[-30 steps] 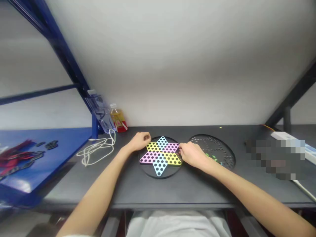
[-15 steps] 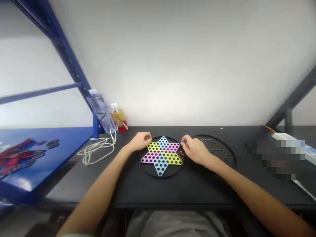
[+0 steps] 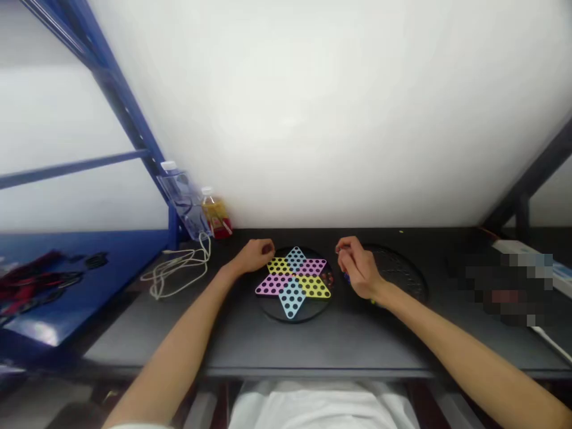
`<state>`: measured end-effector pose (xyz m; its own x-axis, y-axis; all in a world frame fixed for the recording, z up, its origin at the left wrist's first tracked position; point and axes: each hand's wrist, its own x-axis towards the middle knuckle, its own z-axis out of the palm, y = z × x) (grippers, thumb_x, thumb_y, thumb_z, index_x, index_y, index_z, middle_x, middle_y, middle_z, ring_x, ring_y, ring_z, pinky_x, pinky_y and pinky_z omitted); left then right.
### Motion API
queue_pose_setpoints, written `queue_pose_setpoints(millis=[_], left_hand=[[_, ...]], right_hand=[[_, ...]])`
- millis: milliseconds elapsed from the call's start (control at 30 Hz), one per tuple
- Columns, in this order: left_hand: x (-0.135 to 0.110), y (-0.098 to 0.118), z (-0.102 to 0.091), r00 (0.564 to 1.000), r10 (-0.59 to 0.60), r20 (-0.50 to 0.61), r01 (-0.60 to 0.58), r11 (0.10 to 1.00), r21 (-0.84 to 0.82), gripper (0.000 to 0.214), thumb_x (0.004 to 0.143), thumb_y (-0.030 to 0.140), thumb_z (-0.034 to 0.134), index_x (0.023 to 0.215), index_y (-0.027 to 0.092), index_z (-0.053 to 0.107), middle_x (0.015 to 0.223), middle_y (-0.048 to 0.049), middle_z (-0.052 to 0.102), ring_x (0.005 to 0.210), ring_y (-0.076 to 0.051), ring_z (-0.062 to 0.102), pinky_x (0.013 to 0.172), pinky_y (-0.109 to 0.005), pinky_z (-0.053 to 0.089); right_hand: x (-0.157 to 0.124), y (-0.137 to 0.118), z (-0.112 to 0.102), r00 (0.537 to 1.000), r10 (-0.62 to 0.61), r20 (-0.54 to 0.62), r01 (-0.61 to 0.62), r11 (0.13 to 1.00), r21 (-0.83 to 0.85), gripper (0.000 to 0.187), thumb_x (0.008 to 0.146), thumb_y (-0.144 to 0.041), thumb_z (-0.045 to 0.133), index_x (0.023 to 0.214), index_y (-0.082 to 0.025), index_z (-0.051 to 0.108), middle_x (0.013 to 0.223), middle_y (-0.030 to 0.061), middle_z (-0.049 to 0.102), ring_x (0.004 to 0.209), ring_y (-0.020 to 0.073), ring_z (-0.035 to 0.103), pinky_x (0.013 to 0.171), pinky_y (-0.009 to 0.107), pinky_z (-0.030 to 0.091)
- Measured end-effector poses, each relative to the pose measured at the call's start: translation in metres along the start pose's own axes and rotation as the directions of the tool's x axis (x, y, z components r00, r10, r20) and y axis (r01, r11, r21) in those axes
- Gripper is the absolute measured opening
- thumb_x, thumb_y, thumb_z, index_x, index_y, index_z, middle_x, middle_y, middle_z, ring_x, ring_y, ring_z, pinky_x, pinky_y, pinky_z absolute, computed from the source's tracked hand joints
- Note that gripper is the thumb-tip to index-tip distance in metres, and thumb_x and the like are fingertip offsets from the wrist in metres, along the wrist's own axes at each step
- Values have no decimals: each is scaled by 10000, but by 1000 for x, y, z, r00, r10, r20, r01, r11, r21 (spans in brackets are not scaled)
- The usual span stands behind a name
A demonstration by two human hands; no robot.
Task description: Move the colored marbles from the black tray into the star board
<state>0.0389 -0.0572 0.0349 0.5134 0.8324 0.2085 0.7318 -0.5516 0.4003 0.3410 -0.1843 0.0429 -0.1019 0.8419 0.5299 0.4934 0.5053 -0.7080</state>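
Note:
A round black Chinese checkers board (image 3: 292,292) lies on the desk, its star of yellow, blue and pink points full of dark holes. Small orange-brown pieces (image 3: 328,279) sit in a gap by its right rim. My left hand (image 3: 254,256) rests at the upper left rim with fingers curled together; whether anything is in them is hidden. My right hand (image 3: 361,271) is off the board's right side, over the left part of a round black tray (image 3: 420,280). Its fingertips are pinched, and what they hold cannot be made out. Bits of blue and yellow-green show beside this hand.
To the left lie a coiled white cable (image 3: 179,268), a clear bottle (image 3: 185,202) and a yellow-red bottle (image 3: 217,215). Red and black items lie on a blue table (image 3: 120,253). At the right are a white power strip (image 3: 513,247) and a blurred-out patch.
My right hand has moved right, from the board's upper right rim to beside the tray, and has turned. My left hand stays at the upper left rim.

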Motion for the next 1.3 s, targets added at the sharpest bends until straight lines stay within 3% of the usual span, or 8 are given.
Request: queue_pose_setpoints(millis=[167,333,467,600,833,1300], left_hand=[[0,1,-1,1000,3,2,-3,1000,6,234,778,305,487,822,159,664,690,-23,640,618,-148,554,590,-243,397],[0,1,-1,1000,-5,9,5,1000,6,240,783,309,485,836,159,664,691,-20,641,616,-146,553,595,-242,398],[-1,3,-2,1000,-1,10,1,1000,7,236,786,306,483,826,158,663,688,-20,642,620,-148,556,602,-244,402],[-1,3,-1,1000,0,-1,0,1000,8,238,787,303,482,829,159,667,687,-19,641,622,-148,555,594,-241,399],[0,2,-1,1000,-1,-6,1,1000,-4,234,777,306,493,817,160,670,669,-14,634,610,-144,548,592,-238,403],[0,1,-1,1000,-1,2,1,1000,5,232,779,308,491,824,162,665,682,-16,639,616,-145,552,587,-237,398]], right_hand=[[-6,5,-5,982,-161,-96,137,967,-214,210,975,-303,320,977,-183,493,680,4,602,539,126,553,607,251,432],[-8,6,-7,964,-242,-107,184,904,-385,285,976,-312,319,895,-182,560,700,40,652,600,146,614,665,257,464],[-12,6,-4,938,-304,-166,204,873,-443,275,964,-361,380,961,-184,590,819,73,693,686,171,652,704,278,483],[-16,5,1,901,-357,-249,228,874,-428,230,932,-391,477,1029,-198,557,836,70,687,658,171,643,680,296,500],[-16,1,4,836,-471,-281,358,857,-371,173,887,-322,598,1000,-217,520,742,8,651,508,112,555,550,255,471],[-18,-3,11,856,-428,-292,287,861,-420,177,884,-371,609,932,-210,554,685,0,656,490,110,562,548,251,475]])
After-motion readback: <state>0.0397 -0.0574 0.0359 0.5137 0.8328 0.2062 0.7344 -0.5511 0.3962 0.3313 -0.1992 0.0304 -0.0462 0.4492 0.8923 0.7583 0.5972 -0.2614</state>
